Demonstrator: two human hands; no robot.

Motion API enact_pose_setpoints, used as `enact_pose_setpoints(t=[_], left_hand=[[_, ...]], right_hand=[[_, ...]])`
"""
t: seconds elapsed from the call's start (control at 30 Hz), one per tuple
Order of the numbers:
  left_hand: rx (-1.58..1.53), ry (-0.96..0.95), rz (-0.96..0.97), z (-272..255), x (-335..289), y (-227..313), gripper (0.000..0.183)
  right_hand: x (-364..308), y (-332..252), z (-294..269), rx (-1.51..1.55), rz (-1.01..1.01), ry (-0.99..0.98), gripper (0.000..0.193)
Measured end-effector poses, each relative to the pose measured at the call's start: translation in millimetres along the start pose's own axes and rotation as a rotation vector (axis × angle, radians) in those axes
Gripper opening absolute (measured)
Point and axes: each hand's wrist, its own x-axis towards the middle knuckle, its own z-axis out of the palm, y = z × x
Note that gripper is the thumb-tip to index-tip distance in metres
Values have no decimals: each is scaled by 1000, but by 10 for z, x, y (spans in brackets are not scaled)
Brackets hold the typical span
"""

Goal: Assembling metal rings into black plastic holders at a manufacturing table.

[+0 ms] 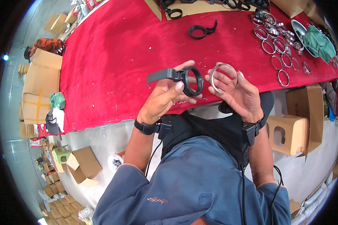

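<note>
My left hand (162, 96) is closed round a black ring with a flat lever arm (192, 81); the lever points to the left. Facing it, a thin silver metal ring (212, 80) is held by its edge in my right hand (244, 98), thumb and fingers curved about it. A small gap separates the two rings, both raised over the near edge of the red-covered table (112, 75). Farther off on the cloth lies another black ring with a lever (198, 32), touched by neither hand.
Several silver rings (283, 78) lie heaped at the right, beside a metal bowl (299, 30) with a green plastic bag (318, 42). A cardboard box (154, 9) with black parts stands at the far edge. Another person (47, 45) is at the far left, behind a large carton (42, 86).
</note>
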Motion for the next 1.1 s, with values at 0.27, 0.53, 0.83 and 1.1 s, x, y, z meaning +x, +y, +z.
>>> enact_pose_setpoints(t=[0.27, 0.53, 0.83, 1.1], left_hand=[[185, 90, -80, 108, -7, 31, 73], [222, 36, -175, 169, -1, 110, 73], [277, 10, -78, 237, -47, 44, 69], [298, -6, -43, 236, -75, 48, 74]], right_hand=[[-54, -24, -18, -92, -36, -9, 61], [-81, -30, 39, -193, 12, -28, 70], [-105, 214, 224, -1100, -483, -100, 71], [-76, 234, 316, -1454, -682, -180, 85]])
